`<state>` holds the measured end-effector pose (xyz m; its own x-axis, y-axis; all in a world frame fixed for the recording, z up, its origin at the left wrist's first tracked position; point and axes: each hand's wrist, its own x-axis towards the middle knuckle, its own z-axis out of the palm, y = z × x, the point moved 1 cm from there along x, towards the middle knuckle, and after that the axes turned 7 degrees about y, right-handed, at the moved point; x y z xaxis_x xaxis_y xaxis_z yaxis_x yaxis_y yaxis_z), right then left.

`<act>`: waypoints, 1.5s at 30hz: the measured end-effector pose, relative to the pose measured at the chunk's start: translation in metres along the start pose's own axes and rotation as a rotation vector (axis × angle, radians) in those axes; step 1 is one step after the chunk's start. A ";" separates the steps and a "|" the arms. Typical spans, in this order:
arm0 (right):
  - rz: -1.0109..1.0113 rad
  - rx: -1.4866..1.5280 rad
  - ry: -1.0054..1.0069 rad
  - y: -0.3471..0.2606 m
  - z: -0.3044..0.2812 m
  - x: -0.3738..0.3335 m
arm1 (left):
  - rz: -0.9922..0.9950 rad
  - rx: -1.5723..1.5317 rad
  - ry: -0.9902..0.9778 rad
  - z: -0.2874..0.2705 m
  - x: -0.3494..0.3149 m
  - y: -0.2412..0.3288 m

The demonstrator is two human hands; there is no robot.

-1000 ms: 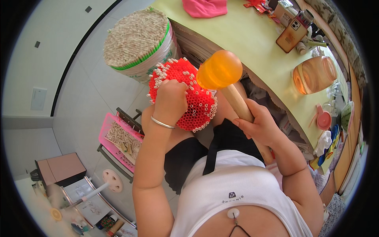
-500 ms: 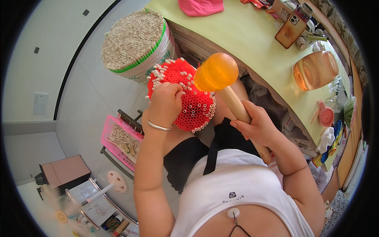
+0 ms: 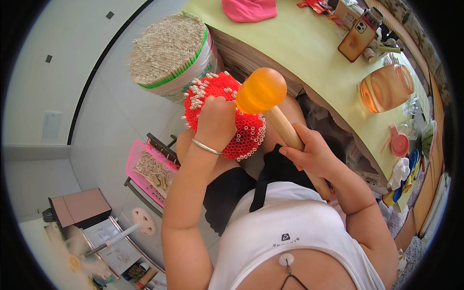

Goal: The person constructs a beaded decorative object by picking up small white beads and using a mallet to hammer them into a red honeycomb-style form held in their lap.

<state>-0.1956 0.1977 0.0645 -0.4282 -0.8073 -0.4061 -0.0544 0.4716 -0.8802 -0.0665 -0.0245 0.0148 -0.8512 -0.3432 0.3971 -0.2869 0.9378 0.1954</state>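
Observation:
My right hand (image 3: 309,149) grips the wooden handle of a mallet (image 3: 261,90) with a translucent amber head. The head is up, over the right edge of a red bundle of thin tubes (image 3: 245,133) at my knees. Short white hollow sticks (image 3: 196,95) poke out of its far left part and along its rim; many red holes elsewhere have nothing in them. Over the middle of the bundle is my left hand (image 3: 216,121), fingers closed, close to the mallet head. Its fingertips face away, so what they hold, if anything, is hidden.
Beyond the bundle stands a large, plastic-wrapped bundle of pale sticks (image 3: 169,48) with a green band. A pink basket (image 3: 153,170) of loose white sticks sits at left. On the yellow-green table (image 3: 309,53) are a phone (image 3: 356,40), an amber jar (image 3: 385,88) and a pink scoop (image 3: 399,142).
My left hand has shifted right across the red bundle, toward its middle, and stays closed. The mallet head has dipped slightly to the left.

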 end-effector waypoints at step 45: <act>0.051 0.051 -0.134 -0.036 0.031 0.015 | -0.988 -0.807 0.651 -0.060 -0.138 -0.078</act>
<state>-0.1717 0.1577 0.0821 -0.3051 -0.8243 -0.4770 0.0119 0.4975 -0.8674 0.0997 -0.0537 -0.0015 -0.0408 -0.9951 0.0900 -0.1202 0.0943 0.9883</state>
